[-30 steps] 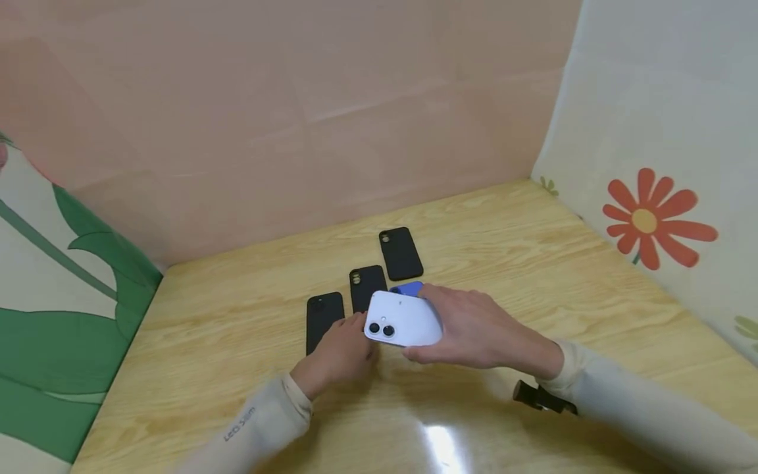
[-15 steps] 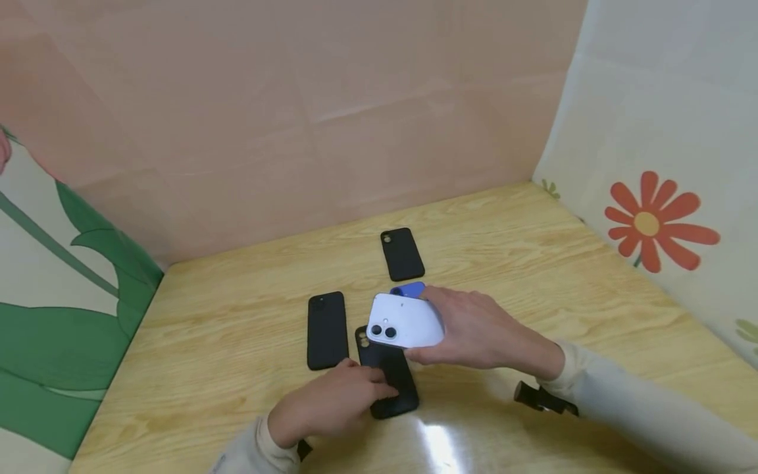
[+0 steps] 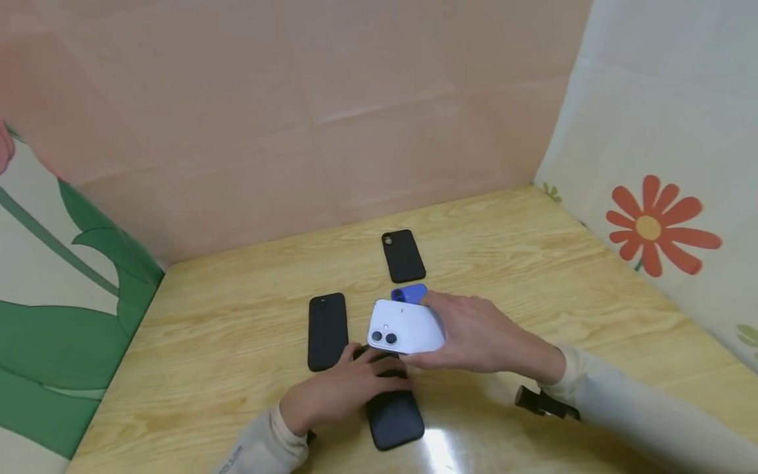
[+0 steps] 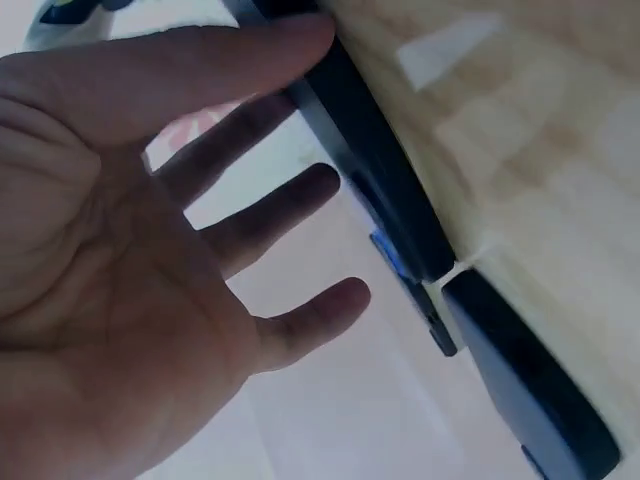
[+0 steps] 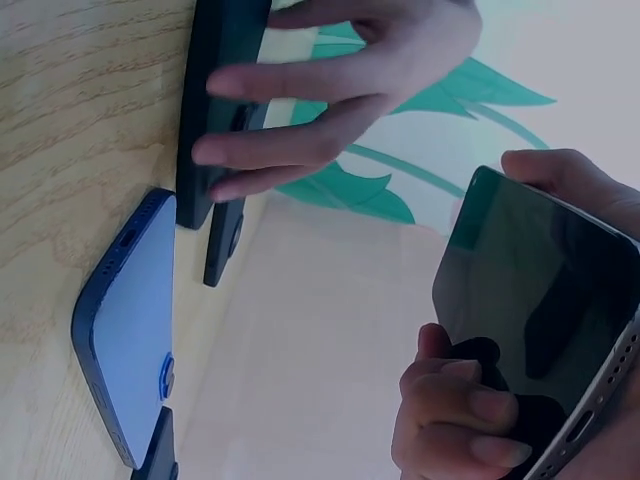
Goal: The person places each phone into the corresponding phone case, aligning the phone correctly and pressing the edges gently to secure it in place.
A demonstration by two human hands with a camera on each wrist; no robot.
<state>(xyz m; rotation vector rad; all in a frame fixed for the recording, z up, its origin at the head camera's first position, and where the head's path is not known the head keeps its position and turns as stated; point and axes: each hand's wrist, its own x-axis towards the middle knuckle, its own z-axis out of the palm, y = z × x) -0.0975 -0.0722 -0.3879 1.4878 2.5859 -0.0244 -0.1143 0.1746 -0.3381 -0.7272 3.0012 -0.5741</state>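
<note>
My left hand (image 3: 349, 388) lies over a black phone case (image 3: 395, 424) near the table's front, fingers spread. In the right wrist view the fingertips (image 5: 225, 150) of that hand touch the case, and its fingers look fairly straight. My right hand (image 3: 480, 332) grips a white phone (image 3: 408, 326) by its lower end, camera side up, just above and behind the case. Its dark screen side shows in the right wrist view. Partly hidden behind the white phone, a blue phone (image 3: 408, 293) lies on the table.
Left of the hands lies a black phone-shaped piece (image 3: 328, 332) with a dark camera area. Another black phone case (image 3: 404, 255), with open camera holes, lies farther back. A pink backdrop (image 3: 296, 131) rises behind the wooden table (image 3: 225, 316).
The black phone case has slid toward the front of the table under my left hand. That hand now lies across the case's far part. My right hand and the white phone have barely moved.
</note>
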